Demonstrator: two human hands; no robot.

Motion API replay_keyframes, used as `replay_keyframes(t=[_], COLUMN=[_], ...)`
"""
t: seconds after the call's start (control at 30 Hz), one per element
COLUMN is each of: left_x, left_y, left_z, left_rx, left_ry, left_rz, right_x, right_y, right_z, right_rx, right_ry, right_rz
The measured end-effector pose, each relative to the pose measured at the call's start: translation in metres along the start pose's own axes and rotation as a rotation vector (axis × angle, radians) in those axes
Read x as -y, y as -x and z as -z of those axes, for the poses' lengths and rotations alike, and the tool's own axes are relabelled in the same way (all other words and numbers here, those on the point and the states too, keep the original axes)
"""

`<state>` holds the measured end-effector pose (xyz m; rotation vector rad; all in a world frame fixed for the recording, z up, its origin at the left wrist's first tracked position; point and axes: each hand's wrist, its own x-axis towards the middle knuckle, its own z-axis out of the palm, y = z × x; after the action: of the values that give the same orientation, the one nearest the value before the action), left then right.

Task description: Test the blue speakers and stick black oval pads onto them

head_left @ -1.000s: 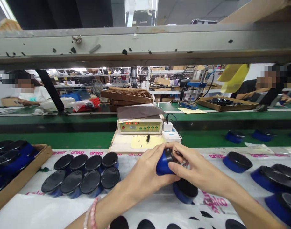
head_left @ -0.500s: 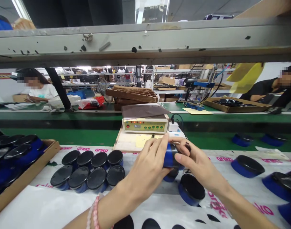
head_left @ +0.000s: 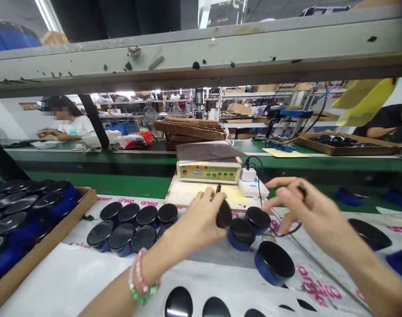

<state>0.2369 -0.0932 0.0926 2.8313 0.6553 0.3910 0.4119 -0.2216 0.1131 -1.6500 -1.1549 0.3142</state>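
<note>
My left hand (head_left: 196, 220) is wrapped round a round container whose black end (head_left: 224, 214) faces right; the rest of it is covered by the fingers. Apart from it, to the right, my right hand (head_left: 306, 207) has bent, spread fingers, with a small dark thing at the fingertips and a thin dark cord below them. Between the hands stand blue containers with black tops, one (head_left: 241, 233) close to my left hand and a larger-looking one (head_left: 275, 263) nearer the front. Rows of similar containers (head_left: 122, 238) stand left of my left hand.
A cardboard box (head_left: 85, 202) full of containers is at the left. A control box (head_left: 209, 172) and a white power strip (head_left: 253, 188) sit behind. Black discs (head_left: 179, 301) lie on the front sheet. A shelf beam (head_left: 174, 57) crosses above. Two people sit across the belt.
My hands have parted: the left has moved left with the container, the right has moved right and let go of it. The view has shifted slightly.
</note>
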Motion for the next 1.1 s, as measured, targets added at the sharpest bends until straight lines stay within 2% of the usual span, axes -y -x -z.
replay_keyframes(t=[0.1, 0.17, 0.23, 0.33, 0.43, 0.53, 0.6, 0.77, 0.83, 0.93, 1.0, 1.1], left_x=[0.027, 0.039, 0.044, 0.042, 0.036, 0.025, 0.014, -0.007, -0.008, -0.007, -0.011, -0.025], left_y=[-0.005, -0.007, -0.007, -0.005, -0.003, -0.004, -0.005, -0.008, -0.009, -0.007, -0.003, 0.001], left_z=[0.002, 0.001, 0.000, -0.004, -0.006, -0.013, -0.025, -0.071, -0.082, -0.084, -0.082, -0.082], left_rx=[0.250, 0.316, 0.347, 0.356, 0.356, 0.336, 0.298, 0.258, 0.246, 0.218, 0.208, 0.216], left_ry=[-0.140, -0.181, -0.223, -0.286, -0.317, -0.302, -0.213, 0.346, 0.435, 0.441, 0.390, 0.308], left_rz=[0.144, 0.173, 0.179, 0.164, 0.161, 0.144, 0.077, -0.155, -0.182, -0.190, -0.191, -0.187], right_x=[-0.005, -0.013, -0.025, -0.046, -0.062, -0.067, -0.066, -0.057, -0.054, -0.051, -0.054, -0.065], right_y=[-0.007, -0.011, -0.014, -0.017, -0.020, -0.023, -0.023, -0.020, -0.019, -0.022, -0.027, -0.035], right_z=[0.030, 0.043, 0.046, 0.033, 0.010, -0.004, -0.003, 0.008, 0.009, 0.017, 0.035, 0.079], right_rx=[-0.118, -0.119, -0.008, 0.272, 0.509, 0.587, 0.598, 0.610, 0.646, 0.643, 0.535, 0.263], right_ry=[0.068, 0.209, 0.417, 0.651, 0.662, 0.655, 0.663, 0.686, 0.689, 0.701, 0.752, 0.926], right_rz=[-0.084, -0.098, -0.104, -0.036, 0.038, 0.042, 0.044, 0.014, -0.007, -0.046, -0.099, -0.291])
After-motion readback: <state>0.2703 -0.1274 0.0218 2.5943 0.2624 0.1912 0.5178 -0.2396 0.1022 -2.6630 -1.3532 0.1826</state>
